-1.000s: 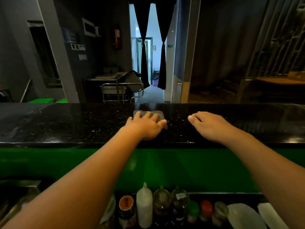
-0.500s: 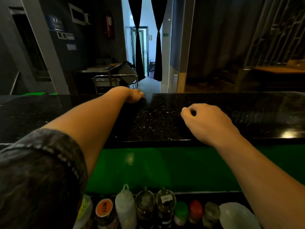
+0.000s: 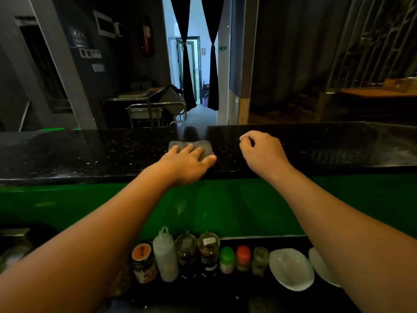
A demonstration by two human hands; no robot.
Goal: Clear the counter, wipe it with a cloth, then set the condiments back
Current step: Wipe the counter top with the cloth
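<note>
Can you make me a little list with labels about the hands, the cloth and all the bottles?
left hand: flat on the grey cloth, pressing it
right hand: fingers curled, holding nothing
counter: black, speckled, the cloth lies on it
condiments: lined up below the counter, not back up yet
white dishes: right of the condiments

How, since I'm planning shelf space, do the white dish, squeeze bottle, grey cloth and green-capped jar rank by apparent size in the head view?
1. white dish
2. squeeze bottle
3. green-capped jar
Unranked: grey cloth, which lies farther away and partly under the left hand.
</note>
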